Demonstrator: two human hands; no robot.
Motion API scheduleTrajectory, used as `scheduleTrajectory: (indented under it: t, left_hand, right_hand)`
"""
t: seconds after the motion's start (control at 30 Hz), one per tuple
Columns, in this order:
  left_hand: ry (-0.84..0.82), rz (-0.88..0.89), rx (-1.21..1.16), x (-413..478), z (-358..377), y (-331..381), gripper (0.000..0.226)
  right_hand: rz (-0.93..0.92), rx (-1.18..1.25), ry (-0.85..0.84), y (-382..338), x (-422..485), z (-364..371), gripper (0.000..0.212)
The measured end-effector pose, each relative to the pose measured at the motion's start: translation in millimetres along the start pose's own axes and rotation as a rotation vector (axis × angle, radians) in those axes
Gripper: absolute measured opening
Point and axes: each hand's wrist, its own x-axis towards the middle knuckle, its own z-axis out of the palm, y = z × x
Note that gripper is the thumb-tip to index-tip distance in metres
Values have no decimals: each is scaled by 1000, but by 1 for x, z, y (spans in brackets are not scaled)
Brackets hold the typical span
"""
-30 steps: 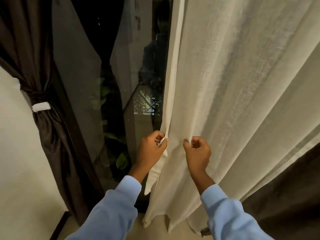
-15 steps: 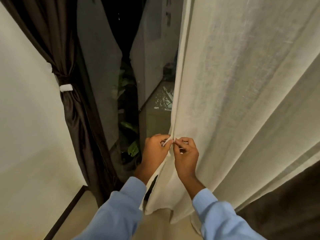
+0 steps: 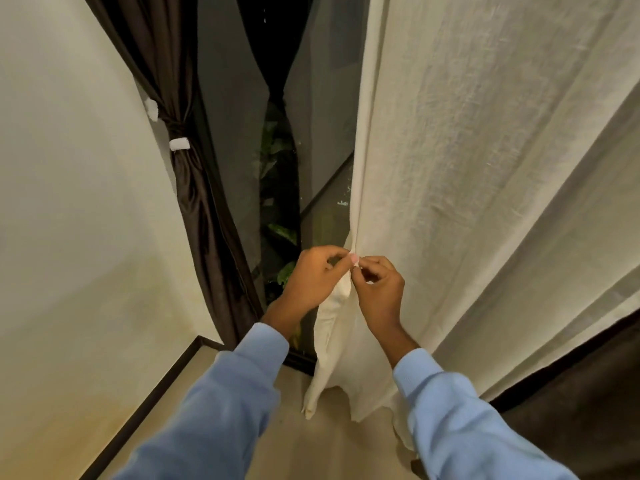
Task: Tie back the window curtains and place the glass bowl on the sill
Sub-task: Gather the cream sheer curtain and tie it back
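A cream sheer curtain (image 3: 467,188) hangs loose on the right, its left edge running down the middle of the view. My left hand (image 3: 313,277) and my right hand (image 3: 379,289) meet at that edge at waist height, each pinching the fabric between thumb and fingertips. A narrow fold of cream cloth (image 3: 329,327) hangs below my hands. On the left, a dark brown curtain (image 3: 194,188) is gathered against the wall and bound by a tie with a white tab (image 3: 179,144). No glass bowl or sill is in view.
Dark window glass (image 3: 239,126) with plant leaves (image 3: 277,233) behind it fills the gap between the curtains. A cream wall (image 3: 79,202) stands on the left with a dark skirting (image 3: 149,400). Another dark curtain (image 3: 581,403) hangs at the lower right over a beige floor (image 3: 329,445).
My right hand has moved left along the sheer curtain to meet my left hand at its edge. The view has swung right and down, showing more wall and floor.
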Motion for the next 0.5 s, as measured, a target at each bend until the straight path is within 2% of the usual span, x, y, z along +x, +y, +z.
scheduleTrajectory:
  t: [0.1,0.27,0.4,0.5]
  left_hand:
    - [106,-2,35,-3,3,4,23]
    - [158,-14,294,13,9,12,31]
    - [110,-15,450,23,14,19,34]
    - [109,-7,434,30,13,14,26]
  right_hand:
    - [-19,-30,19,-2,1,2,12]
    - [21,-24,52,-2,-3,10,11]
    - [50,-39,70,-2,1,13,17]
    - [48,-93,-31,-5,7,9,7]
